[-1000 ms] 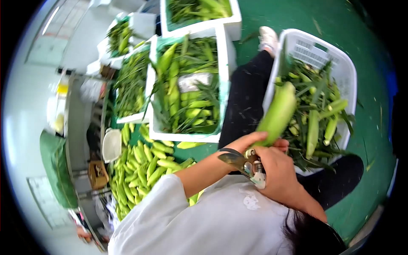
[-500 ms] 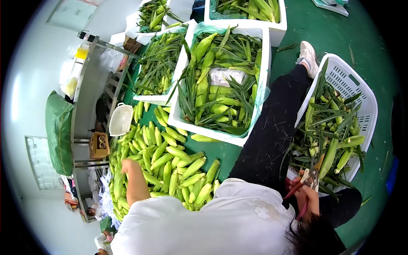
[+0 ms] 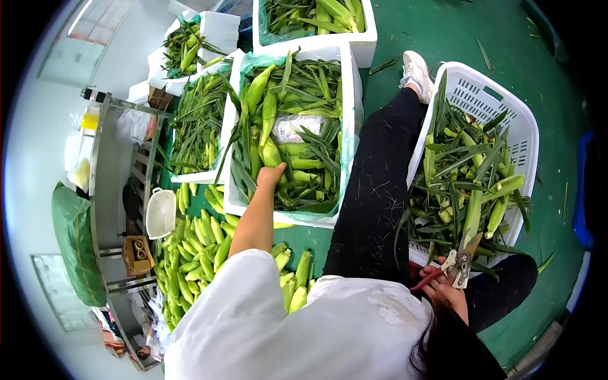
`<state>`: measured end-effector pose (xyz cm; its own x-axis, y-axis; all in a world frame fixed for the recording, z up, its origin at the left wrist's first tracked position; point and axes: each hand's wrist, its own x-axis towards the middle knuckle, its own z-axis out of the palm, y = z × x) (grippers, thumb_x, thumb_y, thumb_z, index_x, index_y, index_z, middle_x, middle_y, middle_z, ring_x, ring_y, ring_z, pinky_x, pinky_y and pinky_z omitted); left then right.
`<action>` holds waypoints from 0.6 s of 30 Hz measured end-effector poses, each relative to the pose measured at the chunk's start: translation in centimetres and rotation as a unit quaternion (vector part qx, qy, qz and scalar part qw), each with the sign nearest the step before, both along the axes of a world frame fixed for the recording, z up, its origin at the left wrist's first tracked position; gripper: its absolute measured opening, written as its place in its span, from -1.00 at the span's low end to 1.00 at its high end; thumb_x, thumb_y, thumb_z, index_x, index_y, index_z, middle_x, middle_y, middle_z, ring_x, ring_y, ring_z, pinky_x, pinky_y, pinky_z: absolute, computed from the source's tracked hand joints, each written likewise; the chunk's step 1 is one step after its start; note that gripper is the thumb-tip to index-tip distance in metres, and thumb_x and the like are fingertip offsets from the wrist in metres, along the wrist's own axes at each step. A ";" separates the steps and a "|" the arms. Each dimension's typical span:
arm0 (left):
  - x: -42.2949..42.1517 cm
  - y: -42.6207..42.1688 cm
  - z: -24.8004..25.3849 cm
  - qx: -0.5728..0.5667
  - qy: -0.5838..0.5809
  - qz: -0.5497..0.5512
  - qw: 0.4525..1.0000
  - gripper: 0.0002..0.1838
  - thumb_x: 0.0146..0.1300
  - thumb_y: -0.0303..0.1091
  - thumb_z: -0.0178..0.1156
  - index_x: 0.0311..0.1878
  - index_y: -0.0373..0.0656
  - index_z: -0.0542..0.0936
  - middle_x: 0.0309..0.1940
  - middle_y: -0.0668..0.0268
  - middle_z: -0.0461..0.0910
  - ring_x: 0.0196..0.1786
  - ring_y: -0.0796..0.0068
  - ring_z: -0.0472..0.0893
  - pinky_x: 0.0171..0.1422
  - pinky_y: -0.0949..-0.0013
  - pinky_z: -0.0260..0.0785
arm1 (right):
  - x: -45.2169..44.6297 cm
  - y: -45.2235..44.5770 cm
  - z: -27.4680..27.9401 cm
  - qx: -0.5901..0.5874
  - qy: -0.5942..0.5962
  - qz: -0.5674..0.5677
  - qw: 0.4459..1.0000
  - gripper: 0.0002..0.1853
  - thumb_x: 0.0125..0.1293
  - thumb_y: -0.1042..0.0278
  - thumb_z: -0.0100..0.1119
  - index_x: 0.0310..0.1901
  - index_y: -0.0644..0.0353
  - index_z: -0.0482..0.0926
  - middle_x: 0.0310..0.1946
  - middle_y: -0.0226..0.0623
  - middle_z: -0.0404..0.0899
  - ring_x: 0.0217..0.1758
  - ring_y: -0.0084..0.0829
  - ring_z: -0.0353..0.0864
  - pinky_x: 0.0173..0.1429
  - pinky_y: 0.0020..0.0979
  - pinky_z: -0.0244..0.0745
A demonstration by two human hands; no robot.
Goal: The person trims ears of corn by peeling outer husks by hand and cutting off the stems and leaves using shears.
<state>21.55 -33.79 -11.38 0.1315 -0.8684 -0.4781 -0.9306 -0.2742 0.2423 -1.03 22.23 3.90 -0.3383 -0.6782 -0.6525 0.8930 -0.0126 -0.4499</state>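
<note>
My left hand [image 3: 271,174] reaches into a white foam box [image 3: 350,82] and is closed around the lower end of a green ear of corn [image 3: 270,152]. Long leaves and more ears in their husks surround it, with a clear wrapped pack [image 3: 296,128] lying among them. Over my bent leg, my right hand [image 3: 445,292] grips red-handled pruning shears [image 3: 457,261]. The blades point up over the near rim of a white plastic basket [image 3: 529,133], which holds cut leaves and husk pieces [image 3: 465,168].
A heap of corn ears [image 3: 190,253] lies on the green floor at left, beside a small white basin [image 3: 161,213]. More foam boxes of corn [image 3: 367,47] stand at the back. A metal rack [image 3: 101,158] and a green sack [image 3: 77,244] line the left wall.
My left hand has moved from over the corn heap into the foam box and taken hold of an ear. My right hand still holds the shears. The whole view has shifted.
</note>
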 end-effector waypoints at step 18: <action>-17.3 28.1 23.2 0.016 0.205 -0.566 0.798 -0.20 0.04 -0.18 0.45 0.34 -0.21 0.35 -0.04 -0.07 0.65 0.01 -0.05 0.67 0.09 0.14 0.52 | -9.5 -6.5 2.4 0.111 0.623 0.161 0.757 -0.15 0.00 0.10 0.51 0.30 0.27 0.34 0.14 -0.01 0.43 0.23 0.01 0.41 0.32 -0.14 0.32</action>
